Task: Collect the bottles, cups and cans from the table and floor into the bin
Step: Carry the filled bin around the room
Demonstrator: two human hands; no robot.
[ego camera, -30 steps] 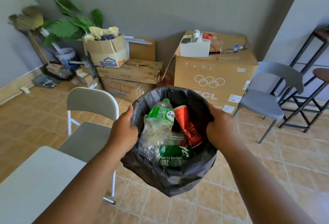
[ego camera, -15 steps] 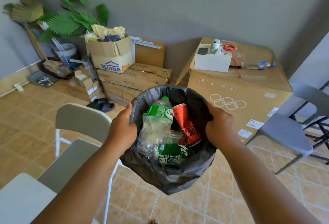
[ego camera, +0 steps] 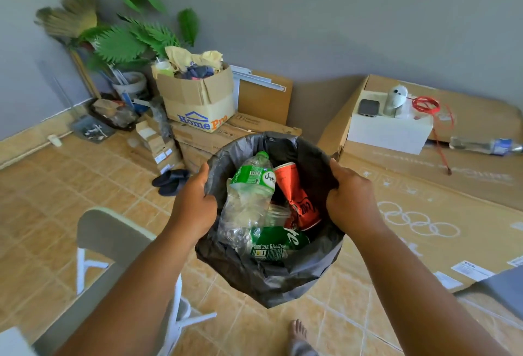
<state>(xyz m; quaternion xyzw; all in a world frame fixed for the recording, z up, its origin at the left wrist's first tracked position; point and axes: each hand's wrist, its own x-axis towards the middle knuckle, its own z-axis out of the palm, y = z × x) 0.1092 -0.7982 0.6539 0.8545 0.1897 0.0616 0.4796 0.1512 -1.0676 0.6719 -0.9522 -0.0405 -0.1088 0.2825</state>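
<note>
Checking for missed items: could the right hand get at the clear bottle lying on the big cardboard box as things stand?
Probably not yet. The right hand is clamped on the bin rim, and the clear bottle lies well beyond it, though nothing blocks the path.

hands (ego camera: 195, 205) gripping bin (ego camera: 283, 279), bottles (ego camera: 249, 200) inside

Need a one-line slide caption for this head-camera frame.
Both hands, left hand and right hand, hold up the black-lined bin containing a clear bottle, red can and green can.
</note>
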